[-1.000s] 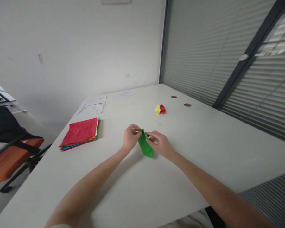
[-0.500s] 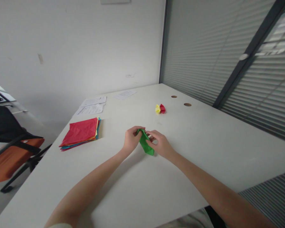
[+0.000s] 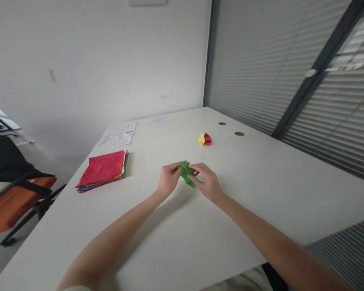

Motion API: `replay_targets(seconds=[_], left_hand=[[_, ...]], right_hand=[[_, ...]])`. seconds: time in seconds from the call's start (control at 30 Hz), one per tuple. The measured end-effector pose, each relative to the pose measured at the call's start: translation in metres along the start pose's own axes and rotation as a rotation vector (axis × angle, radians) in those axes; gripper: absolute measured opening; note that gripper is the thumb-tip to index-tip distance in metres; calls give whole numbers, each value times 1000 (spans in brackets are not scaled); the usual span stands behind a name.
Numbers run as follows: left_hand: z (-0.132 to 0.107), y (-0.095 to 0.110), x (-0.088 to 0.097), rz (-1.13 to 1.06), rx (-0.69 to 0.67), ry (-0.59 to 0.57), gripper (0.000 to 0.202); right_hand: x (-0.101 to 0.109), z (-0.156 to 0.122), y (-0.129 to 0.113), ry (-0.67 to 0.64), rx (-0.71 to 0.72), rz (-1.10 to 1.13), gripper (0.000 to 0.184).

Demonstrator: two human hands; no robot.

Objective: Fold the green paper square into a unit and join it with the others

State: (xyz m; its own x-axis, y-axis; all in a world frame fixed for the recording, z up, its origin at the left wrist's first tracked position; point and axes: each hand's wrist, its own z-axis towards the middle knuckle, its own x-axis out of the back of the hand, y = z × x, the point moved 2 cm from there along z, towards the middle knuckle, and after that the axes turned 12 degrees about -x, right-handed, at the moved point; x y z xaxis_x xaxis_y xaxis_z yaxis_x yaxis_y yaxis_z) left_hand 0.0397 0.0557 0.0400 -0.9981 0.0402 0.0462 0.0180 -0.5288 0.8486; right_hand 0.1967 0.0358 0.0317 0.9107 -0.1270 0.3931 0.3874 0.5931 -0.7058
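Observation:
A folded piece of green paper (image 3: 187, 174) is held between my two hands, a little above the table. My left hand (image 3: 170, 176) pinches its upper left end between thumb and fingers. My right hand (image 3: 208, 182) grips its right side, the thumb lying on the near face and the fingers partly hidden behind. Beyond my hands lies a small folded paper piece (image 3: 204, 139), yellow on its left half and red on its right. To the left rests a stack of coloured paper sheets (image 3: 104, 167), red on top with yellow, orange and blue edges showing.
The white table (image 3: 157, 250) runs back to a wall. Printed sheets (image 3: 118, 135) lie at its far left, another printed sheet (image 3: 160, 121) at the back. Two round holes pierce the far right, one a cable hole (image 3: 239, 133). An orange-seated chair (image 3: 18, 198) stands left.
The green paper now shows shorter, its lower end drawn up toward my hands. My right hand has shifted slightly, and my left hand stays nearly in place.

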Motion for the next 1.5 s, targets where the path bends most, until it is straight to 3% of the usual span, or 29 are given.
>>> replay_targets(seconds=[0.23,0.5,0.93,1.23,1.5], left_hand=[[-2,18,0,130,-221,-81,21],[-4,21,-1,135,-189,-60,19],[-5,21,-2,334,-281,-110,26],[-6,17,2,536,-183,-106,25],[-4,10,-1,490,-77,-198,36]], right_hand=[[2,1,-1,66,17,28,15],[3,1,-5,71,36,34,7],[1,-1,1,53,143,-26,37],[-2,-1,-4,-45,110,-32,40],[-2,0,5,-62,-56,31,35]])
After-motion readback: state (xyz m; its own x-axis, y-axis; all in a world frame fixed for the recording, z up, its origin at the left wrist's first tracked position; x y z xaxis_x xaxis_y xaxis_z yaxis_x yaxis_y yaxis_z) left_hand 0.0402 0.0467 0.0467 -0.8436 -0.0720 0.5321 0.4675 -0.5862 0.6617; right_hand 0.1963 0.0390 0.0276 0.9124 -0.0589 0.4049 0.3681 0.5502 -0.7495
